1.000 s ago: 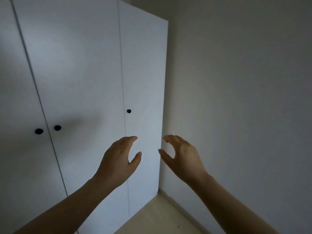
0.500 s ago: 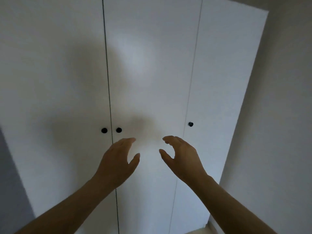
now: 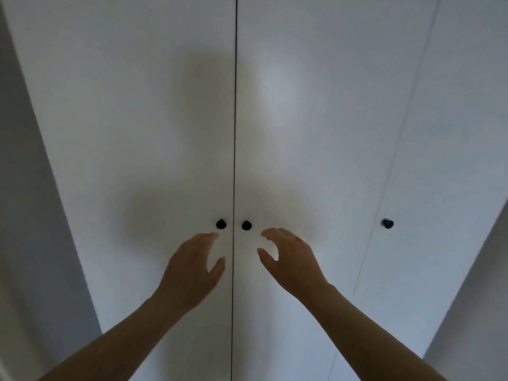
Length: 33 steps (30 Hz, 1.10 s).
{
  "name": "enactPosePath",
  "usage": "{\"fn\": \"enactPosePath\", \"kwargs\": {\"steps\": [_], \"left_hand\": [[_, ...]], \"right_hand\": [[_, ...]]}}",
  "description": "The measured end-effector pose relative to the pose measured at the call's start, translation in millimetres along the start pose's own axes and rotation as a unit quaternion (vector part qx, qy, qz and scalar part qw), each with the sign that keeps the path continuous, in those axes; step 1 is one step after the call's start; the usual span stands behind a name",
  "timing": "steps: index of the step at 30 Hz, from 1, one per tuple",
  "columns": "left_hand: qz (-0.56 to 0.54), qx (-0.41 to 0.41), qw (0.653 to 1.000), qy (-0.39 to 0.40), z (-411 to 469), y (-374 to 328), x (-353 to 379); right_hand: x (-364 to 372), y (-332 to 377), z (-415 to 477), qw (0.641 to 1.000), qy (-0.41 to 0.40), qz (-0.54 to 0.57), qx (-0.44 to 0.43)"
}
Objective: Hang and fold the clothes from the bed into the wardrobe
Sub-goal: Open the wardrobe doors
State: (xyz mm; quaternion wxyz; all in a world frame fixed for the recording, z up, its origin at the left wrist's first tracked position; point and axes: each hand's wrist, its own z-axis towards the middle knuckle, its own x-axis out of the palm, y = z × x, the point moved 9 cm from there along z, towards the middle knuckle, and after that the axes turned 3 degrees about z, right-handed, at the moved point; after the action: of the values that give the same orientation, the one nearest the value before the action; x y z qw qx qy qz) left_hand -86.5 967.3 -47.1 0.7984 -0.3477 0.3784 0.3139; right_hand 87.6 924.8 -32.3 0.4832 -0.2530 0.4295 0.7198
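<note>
A tall white wardrobe (image 3: 165, 119) fills the view, its doors closed. Two small black knobs sit either side of the centre seam: the left knob (image 3: 221, 224) and the right knob (image 3: 246, 225). My left hand (image 3: 192, 268) is raised just below the left knob, fingers loosely curved, holding nothing. My right hand (image 3: 291, 259) is raised just below and right of the right knob, fingers curved, also empty. Neither hand touches a knob. No clothes or bed are in view.
A third door on the right carries its own black knob (image 3: 387, 223). Grey wall (image 3: 478, 298) borders the wardrobe on the right, and a grey strip (image 3: 24, 243) runs down the left side.
The view has swung left, from the wardrobe's right corner to face the centre seam squarely. Both hands have come closer to the two middle knobs, keeping the same curved, empty pose.
</note>
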Motion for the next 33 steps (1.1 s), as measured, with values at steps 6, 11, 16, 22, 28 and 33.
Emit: {"fn": "enactPosePath", "kwargs": {"steps": [6,11,16,22,28,33], "left_hand": [[-0.006,0.017,1.0,0.014,43,42,22],[-0.009,0.041,0.999,0.027,73,60,43],[-0.023,0.051,0.998,0.018,83,71,55],[-0.046,0.069,0.997,-0.01,88,76,56],[-0.17,0.091,0.981,-0.03,92,65,43],[-0.335,0.109,0.936,0.008,89,25,32]], "right_hand": [[46,-9,57,0.999,0.01,-0.011,0.035],[79,-21,85,0.997,0.028,-0.033,0.061],[97,-26,88,0.996,0.002,-0.05,0.071],[96,-20,68,0.994,-0.053,-0.017,0.092],[80,-17,37,0.991,-0.083,-0.008,0.108],[64,-15,2,0.988,-0.106,0.004,0.115]]}}
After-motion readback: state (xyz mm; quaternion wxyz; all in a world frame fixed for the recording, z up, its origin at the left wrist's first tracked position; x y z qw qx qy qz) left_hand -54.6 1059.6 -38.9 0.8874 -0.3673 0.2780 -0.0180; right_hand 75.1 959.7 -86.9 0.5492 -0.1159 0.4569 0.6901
